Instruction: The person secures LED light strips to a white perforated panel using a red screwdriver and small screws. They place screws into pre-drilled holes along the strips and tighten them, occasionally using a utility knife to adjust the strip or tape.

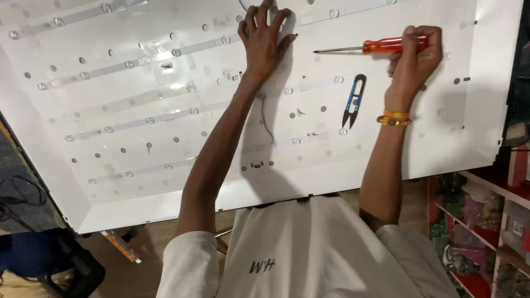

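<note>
A large white backlight panel [430, 143] lies in front of me, crossed by several thin light strips [132, 63] with small round lenses. My left hand [265, 36] rests flat on the panel near its far edge, fingers spread, pressing on a strip. My right hand [417, 52] grips the orange handle of a screwdriver [367, 47], whose metal shaft points left, just above the panel. A small pair of blue and black thread snips [354, 99] lies on the panel below the screwdriver. A thin grey wire [266, 124] trails across the panel beside my left forearm.
Red shelves [486, 243] with small parts stand at the lower right. At the lower left there is a dark floor with black cables [16, 198] and a yellow strip-like object [121, 245] under the panel's edge.
</note>
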